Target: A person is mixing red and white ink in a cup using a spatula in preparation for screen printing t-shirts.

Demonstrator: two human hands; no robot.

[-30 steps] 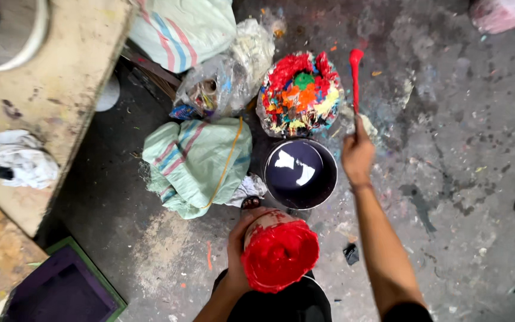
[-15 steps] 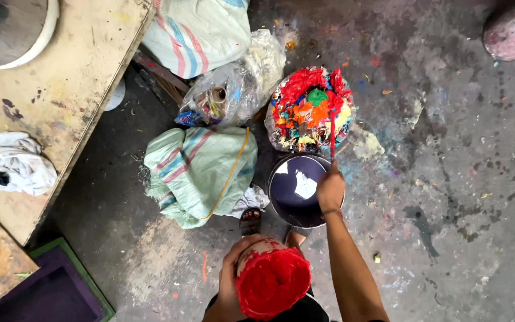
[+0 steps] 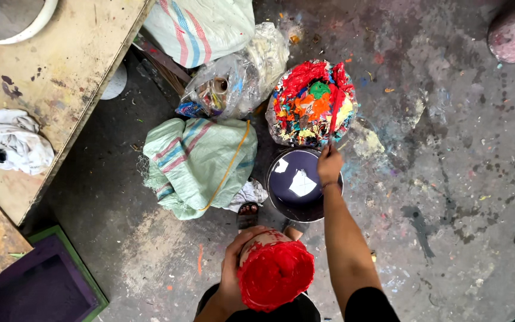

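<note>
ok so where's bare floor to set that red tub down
Bare concrete floor lies right of the purple bucket and paint-caked heap. A smaller patch lies between the wooden table and the striped sack. It is crowded around the bucket, where sacks, plastic bag and heap press together.

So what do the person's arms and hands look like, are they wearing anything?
Both hands are bare, no gloves. The right hand has a thin dark band at the wrist, and a black sleeve ends near the elbow. The left hand and forearm show no sleeve.
</note>
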